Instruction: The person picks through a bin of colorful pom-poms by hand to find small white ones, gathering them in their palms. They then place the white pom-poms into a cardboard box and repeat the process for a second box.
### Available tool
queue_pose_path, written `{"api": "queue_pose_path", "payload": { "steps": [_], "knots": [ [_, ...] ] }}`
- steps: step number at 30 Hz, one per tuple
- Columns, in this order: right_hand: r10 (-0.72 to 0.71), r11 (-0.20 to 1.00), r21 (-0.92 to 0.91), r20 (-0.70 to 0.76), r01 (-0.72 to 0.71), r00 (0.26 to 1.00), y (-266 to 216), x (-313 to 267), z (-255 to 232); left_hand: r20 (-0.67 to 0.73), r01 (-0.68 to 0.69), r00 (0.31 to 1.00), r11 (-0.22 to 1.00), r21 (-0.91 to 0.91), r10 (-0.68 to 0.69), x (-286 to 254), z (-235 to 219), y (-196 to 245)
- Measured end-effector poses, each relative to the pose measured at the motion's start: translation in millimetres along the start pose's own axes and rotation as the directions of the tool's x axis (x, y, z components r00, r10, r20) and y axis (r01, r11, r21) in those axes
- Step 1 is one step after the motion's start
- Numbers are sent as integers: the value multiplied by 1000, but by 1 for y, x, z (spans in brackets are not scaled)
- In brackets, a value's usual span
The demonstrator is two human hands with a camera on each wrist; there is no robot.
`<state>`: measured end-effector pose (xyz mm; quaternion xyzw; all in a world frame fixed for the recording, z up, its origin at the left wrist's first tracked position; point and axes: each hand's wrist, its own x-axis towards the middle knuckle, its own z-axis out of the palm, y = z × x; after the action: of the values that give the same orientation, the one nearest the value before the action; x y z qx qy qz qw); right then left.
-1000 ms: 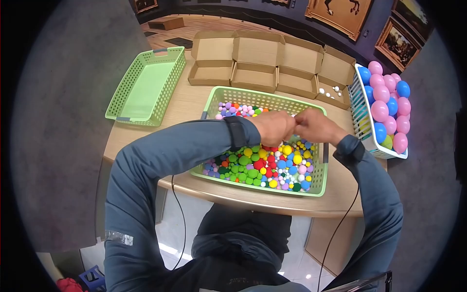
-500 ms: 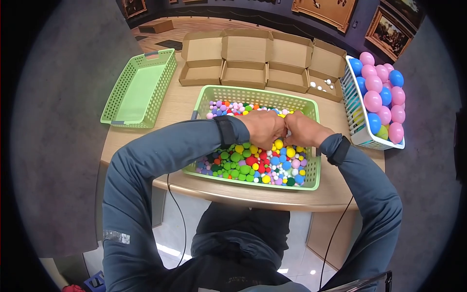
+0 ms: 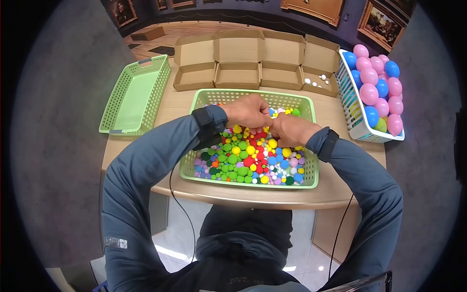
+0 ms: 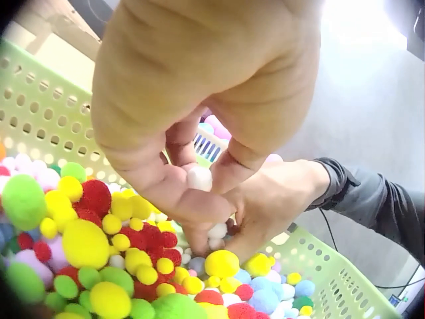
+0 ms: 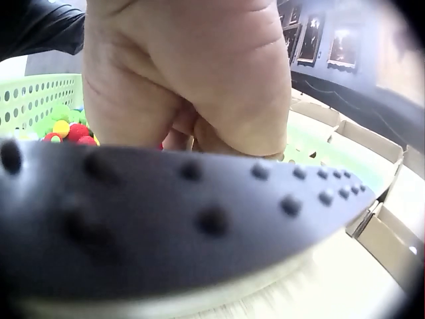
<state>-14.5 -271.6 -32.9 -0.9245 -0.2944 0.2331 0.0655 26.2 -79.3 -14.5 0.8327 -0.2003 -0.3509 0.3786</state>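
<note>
A light wood-grain table (image 3: 350, 168) carries a perforated green basket (image 3: 253, 185) of mixed pom-poms (image 3: 233, 159), mostly green, red, yellow and blue towards the front. A second green basket (image 3: 136, 97) stands near the table's left edge. Along the far side, four cardboard boxes (image 3: 237, 75) stand in a row with lids raised; the rightmost box (image 3: 321, 51) holds a few white pom-poms (image 3: 307, 81). At the right is a white slatted basket (image 3: 367, 134) heaped with pink and blue balloons (image 3: 369, 94). Behind, framed paintings (image 3: 382, 24) hang on a dark wall above a plank floor with a brown bench (image 3: 148, 33); pale tiles (image 3: 300, 233) show under the table.

Over the middle basket, the left hand (image 3: 248, 111) pinches a white pom-pom (image 4: 199, 178) between thumb and fingers, almost closed. The right hand (image 3: 292, 130) is next to it, fingers bent inward by another white pom-pom (image 4: 218, 231); whether they grip it cannot be told.

The hands cover part of the basket's contents. In the right wrist view, a blurred dark studded band (image 5: 199, 199) cuts across the foreground, and the right fingertips are hidden.
</note>
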Motion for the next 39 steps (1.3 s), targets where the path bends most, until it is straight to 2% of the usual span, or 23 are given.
{"api": "queue_pose_path", "payload": {
  "steps": [4,6,7,8,9,10,11,12,14,15,19,22,24,27,31,32,33,34,35,36,37,38,39],
  "knots": [
    [-60,998,9,-100,61,993,14,0,-1,26,35,999,995,-97,-33,-1,2,-5],
    [-102,994,23,-159,107,982,22,-3,-3,109,-32,993,979,-201,55,-1,4,-13],
    [87,926,378,-181,-12,980,19,-11,-13,104,-30,993,978,-204,52,-4,4,-14],
    [270,720,685,-132,-109,954,17,-17,-22,175,-73,980,987,-141,97,-6,5,-14],
    [265,722,683,-130,-108,955,19,-22,-28,247,-120,959,989,-81,137,-8,7,-14],
    [253,488,872,-98,-39,963,22,-26,-34,246,-118,960,989,-85,136,-8,12,-17],
    [233,203,979,-70,22,970,25,-29,-36,236,-208,954,975,80,184,-8,18,-19],
    [233,204,979,-65,16,970,27,-31,-35,234,-290,944,925,244,234,-6,25,-20],
    [111,-309,942,-98,128,989,29,-33,-37,222,-270,955,887,374,197,-10,36,-14],
    [109,-404,909,-67,106,992,29,-33,-36,203,-308,949,838,452,239,-14,41,-13],
    [29,-519,852,-57,64,998,29,-32,-28,129,-312,947,743,592,295,-19,55,-8],
    [-52,-511,857,49,-69,997,29,-34,-28,91,-283,951,715,639,294,-21,60,-2],
    [-43,-486,869,85,-95,995,28,-37,-29,161,-319,945,694,645,284,-22,61,-1],
    [74,-162,982,106,-93,992,12,-42,-34,187,-341,939,697,632,290,-17,63,-9],
    [12,-171,982,76,-73,997,17,-48,-30,194,-327,945,775,541,263,-11,50,-12],
    [-3,-17,995,99,-99,995,20,-50,-33,196,-323,946,777,541,257,-12,44,-12],
    [-16,139,983,122,-119,992,23,-51,-34,149,-266,963,892,366,225,-13,36,-12],
    [-22,135,984,123,-119,992,24,-52,-30,108,-200,977,965,172,183,-14,30,-13],
    [-36,593,805,7,16,999,25,-52,-24,109,-136,985,991,-13,137,-13,28,-16],
    [-102,900,416,-91,131,991,24,-52,-20,108,-131,985,991,-11,131,-12,24,-17],
    [-91,980,177,11,88,996,16,-52,-22,110,-13,993,972,-235,40,-10,19,-16],
    [-94,980,179,9,91,996,3,-53,-24,130,101,990,890,-446,-47,-9,16,-16],
    [11,1000,-18,39,-10,999,-13,-58,-22,131,103,990,890,-444,-50,-7,14,-17]
  ]
}}
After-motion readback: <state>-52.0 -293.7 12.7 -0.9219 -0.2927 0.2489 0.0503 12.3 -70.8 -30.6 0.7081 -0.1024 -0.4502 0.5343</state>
